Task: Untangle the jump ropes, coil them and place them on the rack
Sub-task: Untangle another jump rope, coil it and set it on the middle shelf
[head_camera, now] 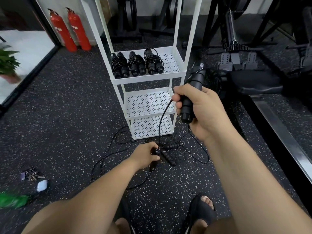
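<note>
My right hand (199,108) grips a black jump rope handle (192,93), held upright in front of the white rack (148,78). A thin black cord (162,119) runs from it down to a second handle (154,158), which my left hand (145,156) grips low over the floor. Two more handles (170,152) and loose tangled cord (108,149) lie on the floor at the rack's foot. Three coiled ropes (136,64) sit side by side on the rack's upper tray.
Two red fire extinguishers (70,29) stand at the back left. Black gym machines (244,53) crowd the right and rear. A bunch of keys (30,173), a small white case (41,185) and a green object (11,200) lie on the floor at left. My sandalled foot (200,211) is below.
</note>
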`<state>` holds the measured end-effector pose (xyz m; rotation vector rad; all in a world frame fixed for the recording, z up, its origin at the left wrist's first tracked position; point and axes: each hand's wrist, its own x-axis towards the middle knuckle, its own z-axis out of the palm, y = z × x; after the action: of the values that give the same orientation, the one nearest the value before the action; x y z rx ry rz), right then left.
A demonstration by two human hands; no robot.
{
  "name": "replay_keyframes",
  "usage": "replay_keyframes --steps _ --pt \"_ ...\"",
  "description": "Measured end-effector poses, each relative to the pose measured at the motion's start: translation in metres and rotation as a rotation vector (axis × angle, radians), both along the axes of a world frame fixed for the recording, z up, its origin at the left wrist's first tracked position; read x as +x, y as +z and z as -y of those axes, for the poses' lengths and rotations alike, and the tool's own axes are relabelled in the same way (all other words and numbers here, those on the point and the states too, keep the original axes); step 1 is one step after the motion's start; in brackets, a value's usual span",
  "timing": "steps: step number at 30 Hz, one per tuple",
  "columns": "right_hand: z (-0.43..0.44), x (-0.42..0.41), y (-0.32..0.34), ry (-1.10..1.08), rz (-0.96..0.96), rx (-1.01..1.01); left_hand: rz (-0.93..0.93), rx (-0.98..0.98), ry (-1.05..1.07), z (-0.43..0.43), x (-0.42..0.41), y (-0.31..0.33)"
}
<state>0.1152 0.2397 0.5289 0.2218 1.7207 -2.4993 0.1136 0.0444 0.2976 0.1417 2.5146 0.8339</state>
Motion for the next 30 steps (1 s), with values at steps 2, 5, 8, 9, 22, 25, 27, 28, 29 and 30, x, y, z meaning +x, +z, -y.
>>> replay_keyframes --steps 2,5,8,9,22,25,27,28,29,30 --pt "0.0 -0.002 -0.004 -0.01 0.013 0.01 0.026 -0.025 0.0 0.002 -0.005 0.009" --pt "0.0 -0.004 -0.011 -0.008 0.043 0.04 0.07 -0.051 -0.014 0.0 -0.012 0.028" --pt "0.0 -0.006 -0.019 -0.001 0.07 0.075 0.036 -0.041 -0.045 0.0 -0.016 0.054" --pt "0.0 -0.006 -0.021 0.001 0.076 0.082 0.012 -0.023 -0.057 0.0 -0.016 0.064" --pt "0.015 -0.001 -0.047 0.029 0.176 0.23 -0.111 0.418 0.166 0.009 -0.009 0.155" --pt "0.025 0.005 -0.053 0.064 0.221 0.28 -0.148 0.486 0.251 0.007 -0.013 0.16" --pt "0.031 0.007 -0.057 0.063 0.248 0.281 -0.154 0.55 0.331 0.008 -0.02 0.16" --pt "0.032 0.008 -0.058 0.051 0.263 0.273 -0.158 0.576 0.37 0.008 -0.022 0.159" --pt "0.034 0.007 -0.06 0.04 0.272 0.268 -0.162 0.603 0.411 0.01 -0.026 0.158" --pt "0.034 0.007 -0.062 0.035 0.276 0.269 -0.156 0.629 0.449 0.011 -0.028 0.157"
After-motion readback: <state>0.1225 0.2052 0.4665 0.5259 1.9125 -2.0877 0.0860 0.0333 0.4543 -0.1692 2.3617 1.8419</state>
